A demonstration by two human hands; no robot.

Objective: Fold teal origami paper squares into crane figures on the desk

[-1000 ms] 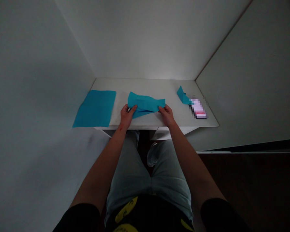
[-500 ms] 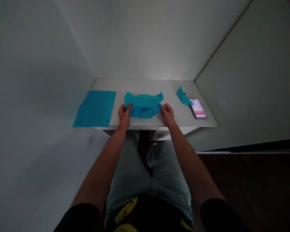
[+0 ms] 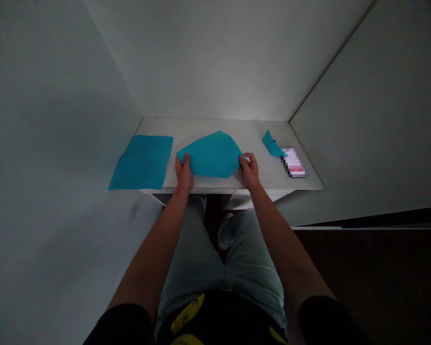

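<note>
A sheet of blue paper, with creased, angled edges, is stretched between my two hands above the white table. My left hand pinches its left corner, thumb on top. At the right corner, my right hand is closed on the paper with thumb and fingers. The face turned up looks smooth; its underside is hidden.
To the left lies a flat blue sheet, its lower left corner past the table's edge. A folded blue paper piece stands at the right, touching or overlapping a phone with a blurred screen. Walls border the table.
The paper between my hands has gone from showing folded flaps and a central opening to showing a smooth face with a peaked far edge. My hands have barely shifted.
</note>
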